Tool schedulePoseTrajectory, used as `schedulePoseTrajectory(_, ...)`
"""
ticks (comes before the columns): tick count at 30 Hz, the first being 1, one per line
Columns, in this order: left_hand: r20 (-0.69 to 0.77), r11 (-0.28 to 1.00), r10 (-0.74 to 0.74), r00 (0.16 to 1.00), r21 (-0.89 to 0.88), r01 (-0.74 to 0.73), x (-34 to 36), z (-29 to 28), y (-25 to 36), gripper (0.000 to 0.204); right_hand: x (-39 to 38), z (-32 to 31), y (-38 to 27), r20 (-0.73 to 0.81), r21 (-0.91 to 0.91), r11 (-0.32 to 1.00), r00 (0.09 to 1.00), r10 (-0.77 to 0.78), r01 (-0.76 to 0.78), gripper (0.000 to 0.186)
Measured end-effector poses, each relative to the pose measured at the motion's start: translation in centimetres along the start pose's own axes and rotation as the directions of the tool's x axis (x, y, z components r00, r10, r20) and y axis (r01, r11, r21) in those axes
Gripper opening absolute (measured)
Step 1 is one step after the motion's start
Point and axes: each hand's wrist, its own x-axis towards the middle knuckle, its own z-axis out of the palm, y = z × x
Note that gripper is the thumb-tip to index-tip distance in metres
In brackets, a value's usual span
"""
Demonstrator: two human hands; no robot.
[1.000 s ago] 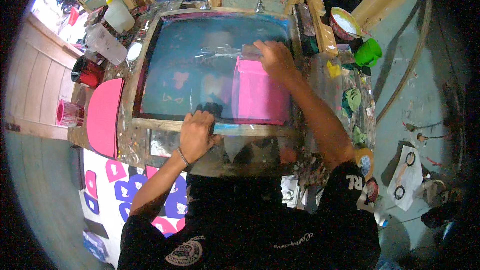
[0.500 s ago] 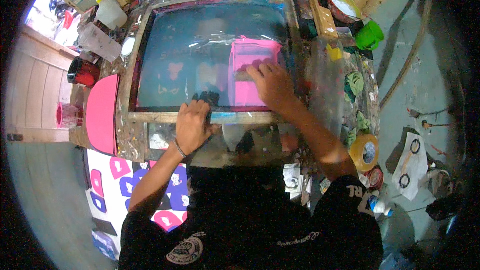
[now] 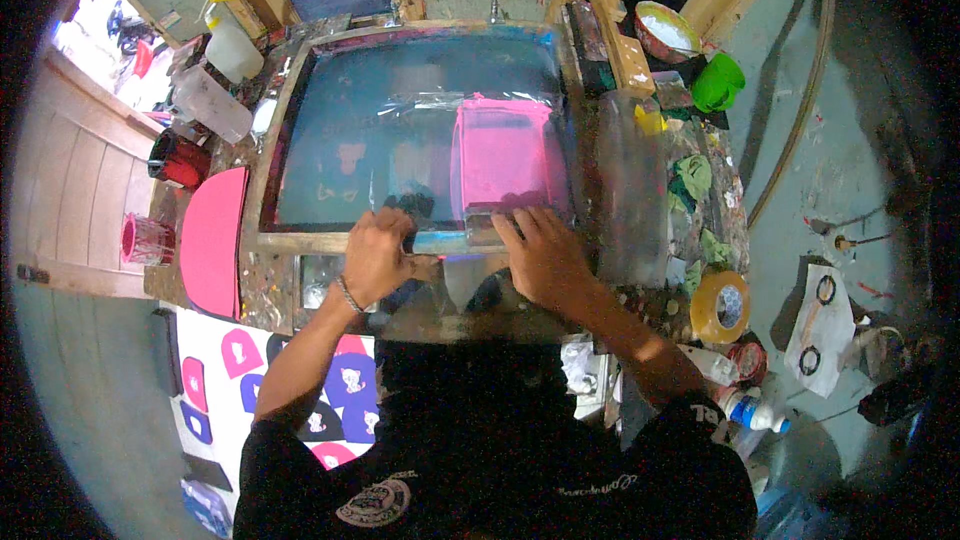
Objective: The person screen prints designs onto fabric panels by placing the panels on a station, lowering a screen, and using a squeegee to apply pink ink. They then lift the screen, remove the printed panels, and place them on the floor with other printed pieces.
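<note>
Two bare hands sit at the near rail of a wooden-framed printing screen with a blue-green mesh (image 3: 400,140), and everything else is placed from that frame. The right hand (image 3: 540,255) has its fingers (image 3: 520,225) spread and pressed down on the near end of a flat squeegee-like tool (image 3: 488,228) lying across the bottom edge of the mesh; whether the fingers curl under it cannot be told. Directly beyond those fingertips, touching the tool, a broad band of wet pink ink (image 3: 505,155) runs up the right half of the mesh toward the frame's far rail. The left hand (image 3: 378,255), wearing a thin bracelet at the wrist, rests with fingers bent over the frame's near rail just left of the tool, gripping the wood. Left of the frame a flat pink half-round board (image 3: 212,240) lies on the paint-spattered bench, with a pink-stained glass cup (image 3: 145,238) farther left and a red and black mug (image 3: 172,158) above it. At the frame's far left corner stand white plastic jugs (image 3: 232,50). Right of the frame lie crumpled green rags (image 3: 692,175), a green plastic cup (image 3: 717,83), a bowl of white powder (image 3: 665,30) and a yellow roll of tape (image 3: 720,305). Below the frame's near left corner hang printed sheets with pink and purple shapes (image 3: 240,355).
</note>
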Motion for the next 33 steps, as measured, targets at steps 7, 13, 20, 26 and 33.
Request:
schedulePoseTrajectory(7,-0.122,0.993,0.010,0.992,-0.113,-0.024,7.8,-14.8,2.6,0.056,12.1,-10.8,2.3,-0.136,-0.250,0.961,0.987,0.086,-0.118,0.061)
schedulePoseTrajectory(13,-0.372,0.984,0.124,0.920,-0.070,-0.161,4.6,-2.8,2.0,0.043,21.4,-20.0,2.8,0.024,-0.170,0.933,0.945,0.325,-0.316,0.066)
schedulePoseTrajectory(20,-0.043,0.997,0.081,0.996,0.015,-0.080,-3.6,5.6,-2.9,0.052,24.2,-20.0,4.4,-0.164,-0.146,0.956,0.960,0.229,-0.253,0.065)
schedulePoseTrajectory(26,-0.159,0.962,-0.255,0.954,0.060,0.268,-16.2,0.8,-5.7,0.052,24.8,-20.0,13.6,-0.153,-0.070,0.997,0.988,0.014,-0.025,0.052)
schedulePoseTrajectory(33,0.369,-0.267,-0.884,0.286,-0.902,0.338,-19.3,6.8,-3.4,0.047,26.8,-19.8,12.7,-0.067,-0.247,0.967,0.997,0.040,-0.055,0.044)
